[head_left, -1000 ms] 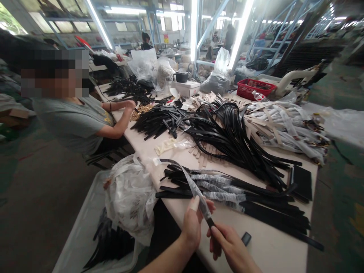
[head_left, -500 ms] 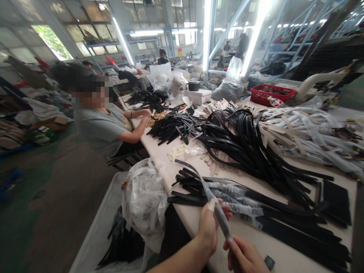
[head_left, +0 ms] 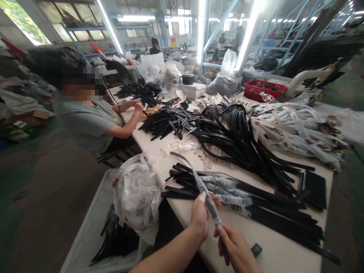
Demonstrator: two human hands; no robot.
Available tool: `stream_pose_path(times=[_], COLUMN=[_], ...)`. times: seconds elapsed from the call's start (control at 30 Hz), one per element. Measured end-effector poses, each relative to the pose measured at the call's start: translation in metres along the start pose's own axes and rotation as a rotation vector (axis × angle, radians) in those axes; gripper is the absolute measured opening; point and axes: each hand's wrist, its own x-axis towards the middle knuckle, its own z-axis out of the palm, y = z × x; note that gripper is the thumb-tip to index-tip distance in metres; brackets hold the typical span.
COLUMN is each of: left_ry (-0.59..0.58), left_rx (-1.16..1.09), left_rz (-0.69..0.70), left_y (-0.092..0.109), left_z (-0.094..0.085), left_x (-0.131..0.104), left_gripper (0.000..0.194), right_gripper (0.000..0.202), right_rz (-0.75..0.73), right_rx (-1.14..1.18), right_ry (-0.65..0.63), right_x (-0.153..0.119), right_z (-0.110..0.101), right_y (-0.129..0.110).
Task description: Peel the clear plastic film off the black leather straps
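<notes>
My left hand (head_left: 201,214) is closed around a long black strap (head_left: 190,167), thumb on top and fingertips showing on the far side. Clear plastic film (head_left: 211,206) covers the strap where it runs between my hands. Lower down, my right hand (head_left: 234,244) pinches the lower end of this wrapped stretch between thumb and fingers. The strap's free end curves up and away over the table. Just beyond my hands lies a row of black straps (head_left: 281,220), some bound in film (head_left: 234,195). A short black piece (head_left: 256,249) shows beside my right hand; whether it joins the strap is hidden.
On the white table (head_left: 182,214) lie a heap of black straps (head_left: 224,132), pale strips (head_left: 280,123) and a red basket (head_left: 264,90). A co-worker (head_left: 85,117) sits at left. Below the table edge stands a white bin (head_left: 82,231) with a plastic bag (head_left: 138,197).
The whole view has shifted, so everything appears farther left and slightly higher. Between my hands the strap looks whiter with film. Both hands keep their hold.
</notes>
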Motion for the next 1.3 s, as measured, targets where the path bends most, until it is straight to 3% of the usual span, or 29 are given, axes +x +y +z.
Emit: stream_pose_path(times=[0.2, 0.27, 0.4, 0.47, 0.53, 0.7, 0.77, 0.9, 1.03, 1.1, 1.2, 1.3], left_ry=[-0.012, -0.028, -0.027, -0.026, -0.031, -0.033, -0.035, -0.091, -0.179, -0.243, -0.345, -0.393], left_rx=[0.1, 0.09, -0.026, -0.024, 0.035, 0.12, 0.096, 0.064, 0.182, 0.263, 0.365, 0.257], left_rz=[-0.07, -0.111, -0.088, -0.021, 0.035, -0.026, -0.059, -0.007, 0.12, 0.1, -0.059, -0.057], left_y=[-0.048, -0.04, 0.019, 0.037, 0.034, -0.024, -0.036, -0.028, -0.023, -0.028, -0.03, -0.006], left_z=[-0.012, -0.016, -0.009, -0.005, -0.004, -0.018, -0.024, -0.027, -0.024, -0.026, -0.036, -0.044], left_x=[-0.037, -0.034, 0.006, 0.02, 0.021, -0.009, -0.017, -0.023, -0.033, -0.037, -0.033, -0.016], left_gripper=[0.054, 0.054, 0.047, 0.042, 0.04, 0.048, 0.048, 0.039, 0.036, 0.038, 0.035, 0.036], right_gripper=[0.06, 0.062, 0.062, 0.062, 0.062, 0.057, 0.053, 0.033, 0.038, 0.044, 0.043, 0.036], right_rz=[-0.103, -0.063, 0.015, 0.021, 0.021, -0.015, -0.015, -0.077, -0.164, -0.134, -0.138, -0.271], right_rx=[-0.047, -0.038, -0.01, -0.026, -0.037, -0.031, -0.028, -0.094, -0.026, 0.018, -0.017, 0.031], right_ry=[0.095, 0.074, 0.002, -0.018, -0.007, 0.017, -0.031, -0.115, 0.05, 0.063, 0.012, 0.032], right_x=[0.004, 0.001, -0.006, -0.007, -0.006, -0.001, -0.001, 0.001, 0.018, 0.032, 0.047, 0.048], right_z=[0.0, -0.002, -0.006, -0.008, -0.007, 0.0, -0.003, -0.028, -0.046, -0.041, -0.027, -0.016], right_y=[-0.012, -0.01, -0.003, -0.002, -0.003, -0.001, 0.003, -0.001, -0.032, -0.049, -0.066, -0.073])
